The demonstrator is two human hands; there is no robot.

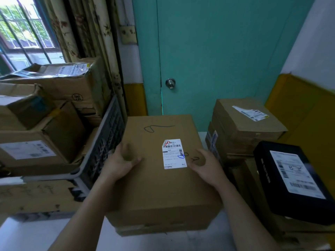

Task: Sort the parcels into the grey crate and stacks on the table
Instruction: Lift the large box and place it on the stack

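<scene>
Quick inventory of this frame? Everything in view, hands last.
big box: 1, brown cardboard, table centre
label: 1, white, on the big box's top
grey crate: 1, grey, left of big box
cardboard boxes: several, brown, piled in and behind the crate
stacked boxes: several, brown, right of big box
black box: 1, black with white label, front right
table: 1, white, underneath
door: 1, teal, behind
knob: 1, metal, on door
window: 1, barred, top left
curtain: 1, floral, beside window
left hand: bare, over big box's top
right hand: bare, over big box's top
</scene>
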